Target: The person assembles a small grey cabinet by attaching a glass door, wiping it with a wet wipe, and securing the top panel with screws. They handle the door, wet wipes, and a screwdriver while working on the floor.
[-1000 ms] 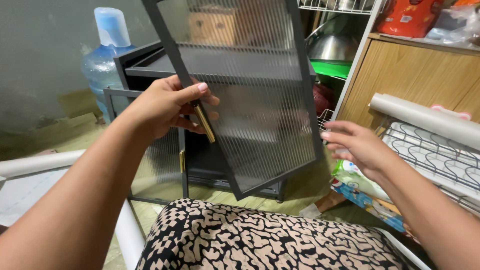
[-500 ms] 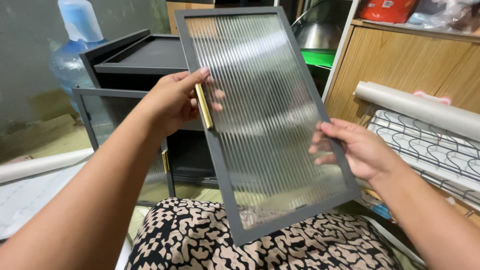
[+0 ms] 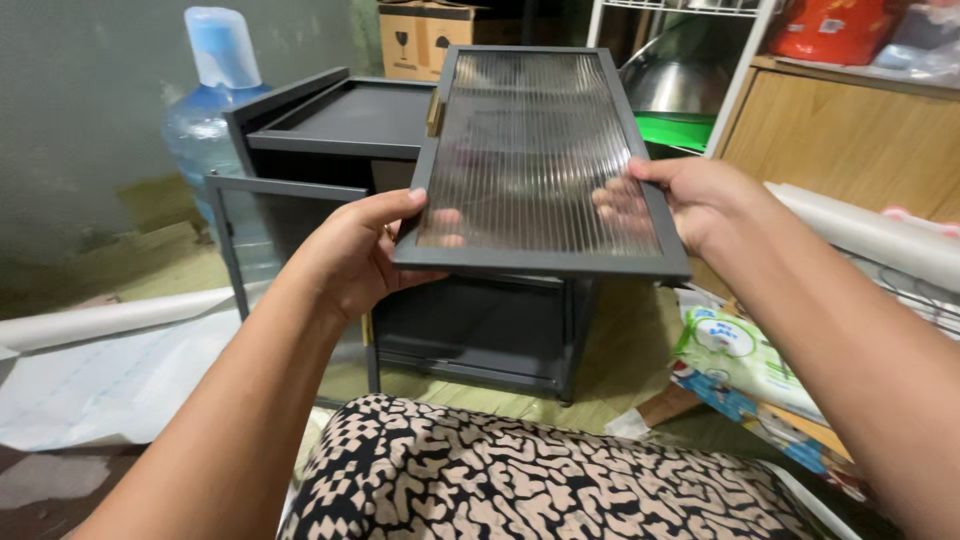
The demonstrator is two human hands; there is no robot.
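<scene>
Behind the ribbed-glass door (image 3: pixel 540 160) both hands (image 3: pixel 350 255) (image 3: pixel 690 195) clasp, a brown carton (image 3: pixel 415 35) apparently bears dark symbols.

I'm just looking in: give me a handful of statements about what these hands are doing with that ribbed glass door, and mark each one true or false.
1. Both hands hold the ribbed glass door. True: the left hand grips its near left corner, the right hand its right edge.
2. The door is held nearly flat. True.
3. The door's handle is silver. False: the handle is gold-coloured.
4. The dark cabinet behind has its other door shut. False: that door hangs open on the left.
5. A red bucket stands left of the cabinet. False: a blue water jug stands there.
</scene>
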